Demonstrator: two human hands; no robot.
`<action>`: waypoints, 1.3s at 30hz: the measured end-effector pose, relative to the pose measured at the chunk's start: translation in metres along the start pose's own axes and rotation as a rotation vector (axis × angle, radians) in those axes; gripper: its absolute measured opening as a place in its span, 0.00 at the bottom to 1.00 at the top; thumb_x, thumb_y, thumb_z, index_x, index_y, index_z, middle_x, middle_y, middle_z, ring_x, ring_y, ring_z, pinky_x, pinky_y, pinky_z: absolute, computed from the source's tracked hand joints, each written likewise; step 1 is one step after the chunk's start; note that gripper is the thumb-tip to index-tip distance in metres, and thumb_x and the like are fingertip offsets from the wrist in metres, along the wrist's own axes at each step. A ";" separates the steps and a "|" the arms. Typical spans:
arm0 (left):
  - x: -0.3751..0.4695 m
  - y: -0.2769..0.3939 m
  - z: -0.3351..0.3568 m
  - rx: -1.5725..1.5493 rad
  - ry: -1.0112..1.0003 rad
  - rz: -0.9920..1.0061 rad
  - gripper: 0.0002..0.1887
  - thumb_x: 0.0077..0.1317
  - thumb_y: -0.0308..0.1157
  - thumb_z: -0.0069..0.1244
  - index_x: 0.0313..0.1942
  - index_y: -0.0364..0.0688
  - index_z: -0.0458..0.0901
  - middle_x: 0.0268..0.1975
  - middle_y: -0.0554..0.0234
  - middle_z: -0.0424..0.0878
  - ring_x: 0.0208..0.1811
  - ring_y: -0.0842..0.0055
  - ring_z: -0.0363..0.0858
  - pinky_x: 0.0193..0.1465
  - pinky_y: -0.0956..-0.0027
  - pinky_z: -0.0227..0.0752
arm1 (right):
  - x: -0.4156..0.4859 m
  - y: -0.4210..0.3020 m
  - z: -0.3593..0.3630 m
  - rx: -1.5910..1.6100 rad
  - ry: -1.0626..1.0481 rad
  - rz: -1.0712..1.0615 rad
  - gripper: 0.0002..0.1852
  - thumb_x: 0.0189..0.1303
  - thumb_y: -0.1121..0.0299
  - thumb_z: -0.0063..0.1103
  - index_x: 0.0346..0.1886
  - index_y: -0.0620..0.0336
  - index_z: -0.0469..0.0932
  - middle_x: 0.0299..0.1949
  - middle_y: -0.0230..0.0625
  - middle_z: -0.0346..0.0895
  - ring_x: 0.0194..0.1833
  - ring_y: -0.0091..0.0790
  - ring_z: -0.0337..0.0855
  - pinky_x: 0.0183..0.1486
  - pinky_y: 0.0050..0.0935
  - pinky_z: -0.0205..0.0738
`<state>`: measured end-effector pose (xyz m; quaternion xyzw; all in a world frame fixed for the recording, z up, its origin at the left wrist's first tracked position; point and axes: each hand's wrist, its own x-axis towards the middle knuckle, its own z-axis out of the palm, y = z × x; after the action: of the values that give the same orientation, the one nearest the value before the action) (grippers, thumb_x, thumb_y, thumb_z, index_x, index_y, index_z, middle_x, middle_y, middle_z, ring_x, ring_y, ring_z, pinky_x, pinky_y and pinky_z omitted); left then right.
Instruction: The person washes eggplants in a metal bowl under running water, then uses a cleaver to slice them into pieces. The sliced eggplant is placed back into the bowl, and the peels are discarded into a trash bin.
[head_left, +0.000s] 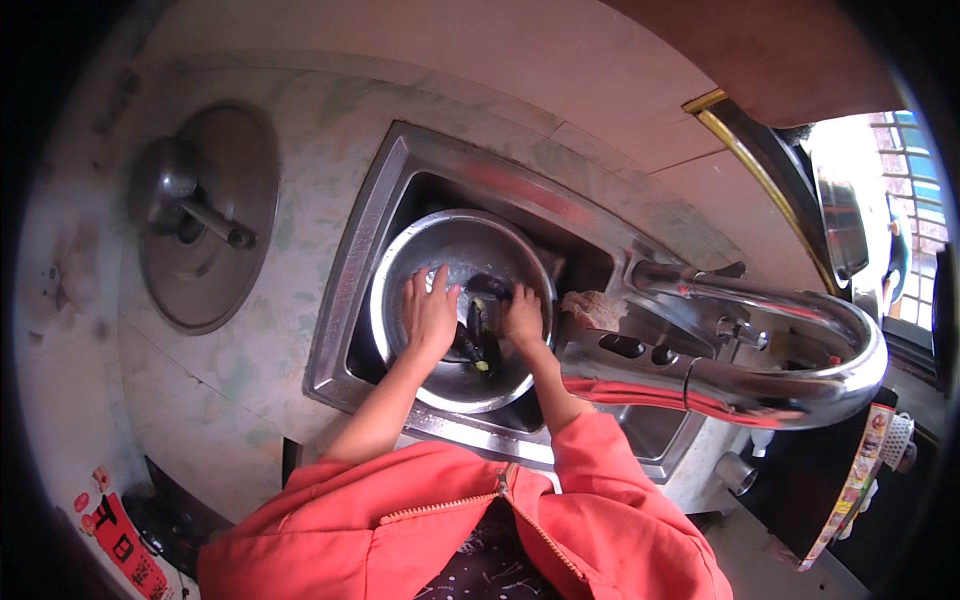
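A round stainless steel basin (387, 347) sits in the left bowl of a metal sink (358, 210). Several dark eggplants (466, 341) with pale green ends lie low in the basin, and glints suggest water around them. My left hand (433, 311) reaches into the basin's left part, fingers spread, just left of the eggplants. At the right side of the basin, my right hand (523, 316) rests beside or on a dark eggplant; its fingertips are partly hidden, so its hold cannot be told.
A large chrome faucet (810, 360) arches over the sink's right side. Beside the basin lies a pinkish cloth or sponge (595, 310). A metal lid (217, 277) carrying a metal ladle-like utensil (169, 187) is on the left counter. A metal cup (736, 472) stands at the right.
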<state>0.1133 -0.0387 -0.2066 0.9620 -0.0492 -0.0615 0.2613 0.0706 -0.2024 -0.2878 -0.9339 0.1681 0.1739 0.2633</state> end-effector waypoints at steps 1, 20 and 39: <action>-0.010 0.004 -0.023 0.015 0.023 0.070 0.22 0.60 0.37 0.52 0.53 0.38 0.73 0.56 0.47 0.68 0.59 0.52 0.63 0.61 0.55 0.58 | 0.002 0.000 0.002 0.122 0.042 -0.024 0.31 0.59 0.59 0.52 0.65 0.56 0.58 0.56 0.59 0.63 0.54 0.60 0.66 0.55 0.48 0.65; -0.079 -0.049 -0.068 -0.665 -0.377 -0.924 0.24 0.54 0.41 0.60 0.43 0.31 0.74 0.38 0.57 0.80 0.24 0.77 0.76 0.16 0.74 0.69 | -0.015 -0.024 0.000 -0.403 -0.074 -0.408 0.44 0.48 0.46 0.61 0.69 0.35 0.51 0.70 0.44 0.45 0.64 0.55 0.55 0.59 0.65 0.53; -0.076 -0.018 -0.136 -0.688 -0.310 -0.731 0.10 0.46 0.31 0.53 0.20 0.32 0.77 0.16 0.65 0.72 0.11 0.81 0.63 0.11 0.75 0.51 | -0.028 0.082 -0.269 0.345 0.909 0.431 0.36 0.61 0.38 0.38 0.50 0.66 0.74 0.45 0.60 0.75 0.51 0.58 0.74 0.54 0.46 0.65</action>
<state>0.0585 0.0540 -0.0917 0.7545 0.2746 -0.3028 0.5135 0.0758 -0.4105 -0.0964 -0.8024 0.4796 -0.2281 0.2721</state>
